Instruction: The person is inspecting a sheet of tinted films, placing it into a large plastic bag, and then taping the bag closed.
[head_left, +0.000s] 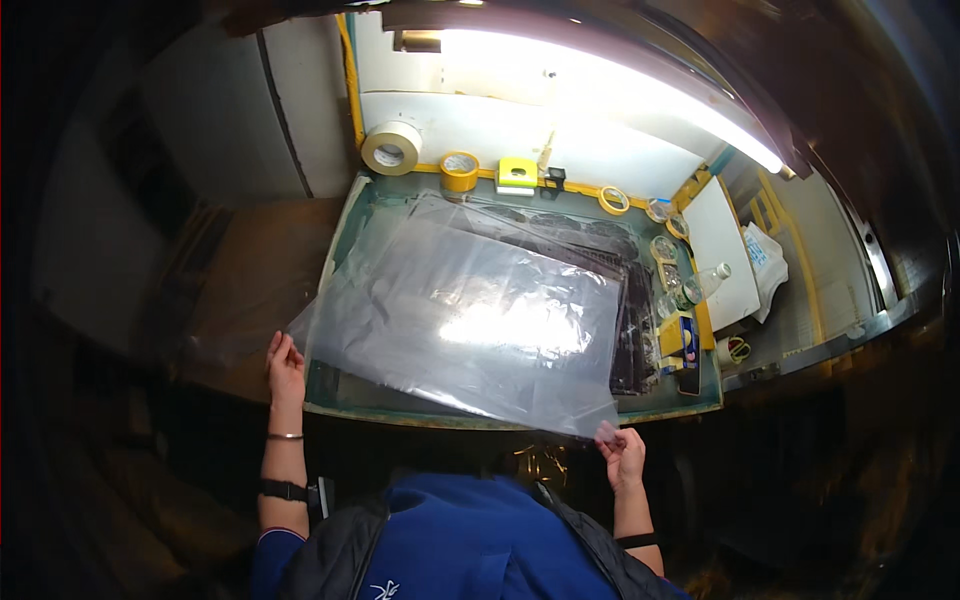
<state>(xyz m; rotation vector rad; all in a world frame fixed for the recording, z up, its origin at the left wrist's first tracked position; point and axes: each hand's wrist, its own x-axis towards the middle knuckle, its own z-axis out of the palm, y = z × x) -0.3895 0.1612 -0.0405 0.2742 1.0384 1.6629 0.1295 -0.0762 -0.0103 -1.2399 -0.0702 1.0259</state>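
A large clear plastic sheet [410,300], wrinkled and shiny under the lamp, is spread out in front of me. Its near left corner is pinched by my left hand [286,372], just beyond the table's left edge. At the near right corner, my right hand [624,458] grips the sheet between thumb and fingers, lower and closer to my body. The sheet's near edge runs slanting between both hands, over the table's front edge. Under its far and right sides lies a stack of dark printed sheets [636,330], mostly covered.
Along the back of the green-edged table [440,418] stand a wide tape roll [391,148], a yellow tape roll [460,172] and a yellow-green box-like item [517,173]. At the right are a clear bottle [694,290] and a yellow-blue box [678,340]. A bright tube lamp [640,85] hangs above.
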